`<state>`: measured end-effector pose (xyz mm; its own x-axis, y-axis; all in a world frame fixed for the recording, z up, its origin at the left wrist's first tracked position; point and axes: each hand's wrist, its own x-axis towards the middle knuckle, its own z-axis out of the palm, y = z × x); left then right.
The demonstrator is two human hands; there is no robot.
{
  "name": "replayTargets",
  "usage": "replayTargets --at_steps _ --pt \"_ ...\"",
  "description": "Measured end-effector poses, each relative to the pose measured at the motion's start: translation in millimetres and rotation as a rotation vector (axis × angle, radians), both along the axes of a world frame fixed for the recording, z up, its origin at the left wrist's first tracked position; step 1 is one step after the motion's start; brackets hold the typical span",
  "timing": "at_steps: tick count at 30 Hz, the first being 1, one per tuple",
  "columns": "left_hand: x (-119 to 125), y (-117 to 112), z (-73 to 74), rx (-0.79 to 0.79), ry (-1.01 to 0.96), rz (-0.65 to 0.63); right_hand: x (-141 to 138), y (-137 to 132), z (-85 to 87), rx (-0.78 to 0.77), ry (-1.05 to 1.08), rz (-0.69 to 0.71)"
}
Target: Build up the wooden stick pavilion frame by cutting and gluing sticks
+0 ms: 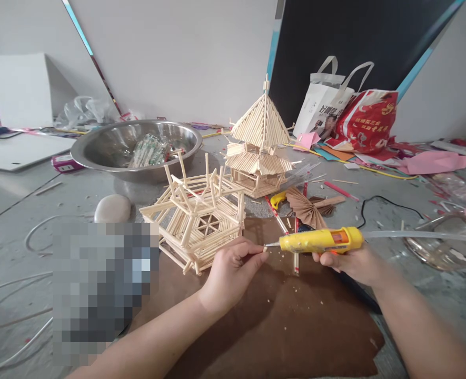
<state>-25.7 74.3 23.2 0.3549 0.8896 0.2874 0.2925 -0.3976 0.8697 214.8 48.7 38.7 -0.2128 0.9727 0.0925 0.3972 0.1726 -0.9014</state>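
My right hand [345, 261] is wrapped round a yellow hot glue gun [315, 240], with a translucent glue stick [398, 236] running out of its back. The gun's metal nozzle points left, at or against a short wooden stick piece [265, 249]. My left hand [233, 268] pinches that piece between thumb and fingertips; most of it is hidden. Just behind my left hand stands an unfinished six-sided frame of pale wooden sticks [193, 239], with upright posts and an inner platform. Beyond it is a stick pavilion [260, 147] with a two-tiered pointed roof.
A brown sheet [296, 326] with crumbs lies under my hands. Around it are a steel basin [94, 152] holding wrapped sticks, a pale rounded object [112, 209], a folded brown paper fan [307, 206], a red bag [369, 121], and a white paper bag [315, 102]. A blurred patch hides the left front.
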Motion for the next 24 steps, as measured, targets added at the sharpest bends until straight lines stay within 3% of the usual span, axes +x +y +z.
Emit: replayTargets --at_steps 12,24 --pt "0.1 0.0 2.2 -0.03 -0.007 0.024 -3.8 -1.1 5.8 -0.013 0.033 -0.009" --pt "0.3 0.8 0.6 -0.109 -0.07 0.004 4.1 -0.4 -4.0 -0.072 0.062 -0.014"
